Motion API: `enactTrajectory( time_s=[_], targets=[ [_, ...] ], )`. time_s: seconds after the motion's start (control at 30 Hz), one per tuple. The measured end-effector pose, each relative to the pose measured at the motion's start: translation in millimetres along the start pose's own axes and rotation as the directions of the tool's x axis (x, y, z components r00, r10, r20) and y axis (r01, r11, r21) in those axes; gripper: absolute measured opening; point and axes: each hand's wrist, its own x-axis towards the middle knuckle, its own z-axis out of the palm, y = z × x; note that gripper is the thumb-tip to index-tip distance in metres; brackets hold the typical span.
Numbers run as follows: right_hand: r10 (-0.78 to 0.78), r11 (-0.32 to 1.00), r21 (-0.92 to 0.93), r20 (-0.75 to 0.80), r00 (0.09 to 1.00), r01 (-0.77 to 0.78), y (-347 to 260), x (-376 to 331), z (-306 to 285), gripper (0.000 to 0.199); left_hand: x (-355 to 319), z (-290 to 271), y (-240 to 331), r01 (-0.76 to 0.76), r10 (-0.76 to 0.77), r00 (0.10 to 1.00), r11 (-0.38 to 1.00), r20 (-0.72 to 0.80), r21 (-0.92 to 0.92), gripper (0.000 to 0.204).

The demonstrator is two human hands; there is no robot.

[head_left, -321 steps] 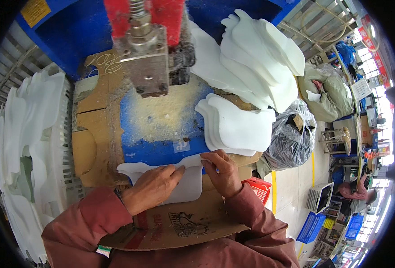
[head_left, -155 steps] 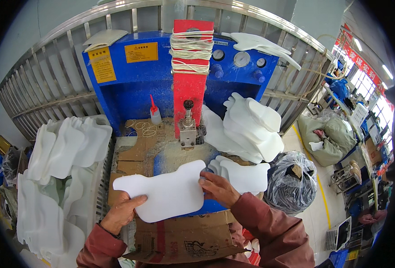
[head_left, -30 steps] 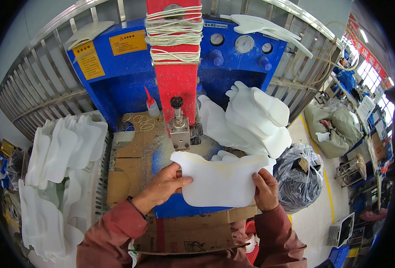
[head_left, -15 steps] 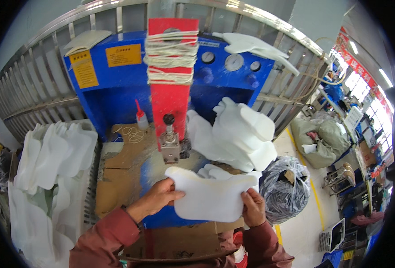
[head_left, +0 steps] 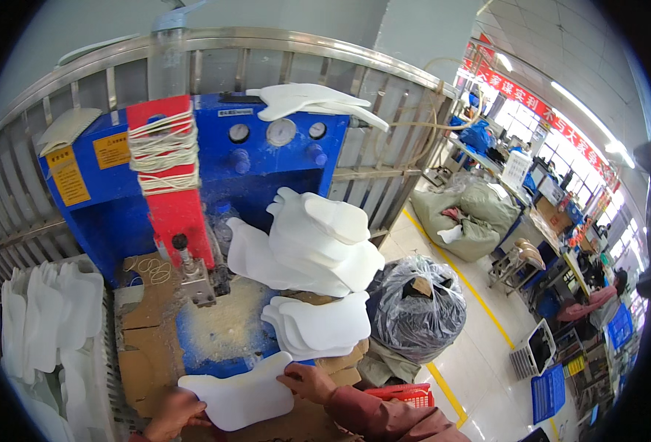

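Between my hands I hold a white, curved flat panel (head_left: 241, 396) near the lower edge of the view. My left hand (head_left: 174, 414) pinches its left end, thumb on top, and is partly blurred. The right hand (head_left: 307, 382) grips its right edge with bent fingers. Just beyond lies a small stack of similar white panels (head_left: 325, 324), with a larger heap (head_left: 311, 247) behind it. Further up, the red arm (head_left: 174, 195) of a blue machine (head_left: 219, 158) carries a metal head (head_left: 196, 286) over a dusty blue table (head_left: 226, 324).
A crate (head_left: 108, 353) of white panels stands at left. To the right are a plastic-wrapped dark bundle (head_left: 417, 313), a red basket (head_left: 406, 395) and green sacks (head_left: 465, 214). Cardboard (head_left: 149, 346) covers part of the table. A metal railing (head_left: 303, 48) runs behind.
My view has swung right, so the machine sits further left. The panel in my hands has come down nearer to me, away from the metal head, and the small stack now shows more fully.
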Motion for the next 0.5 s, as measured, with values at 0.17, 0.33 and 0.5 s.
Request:
enactTrajectory(
  time_s=[0.17,0.33,0.5],
  targets=[
    [-0.199,0.898,-0.423,-0.147,0.969,0.121,6.1,-0.8,6.2,0.032,-18.6,-18.9,-14.2,0.070,-0.065,0.997,0.991,-0.053,0.113,0.037],
    [-0.223,0.926,-0.344,-0.163,0.961,0.156,7.4,-23.3,-11.6,0.024,-36.3,-41.9,-12.6,0.102,-0.066,0.994,0.845,-0.088,0.526,0.038],
    [-0.175,0.960,-0.233,-0.068,0.982,0.155,4.1,-34.3,-24.6,0.023,-54.6,-34.4,8.9,-0.073,0.090,0.996,0.895,-0.018,0.439,0.034]
  ],
)
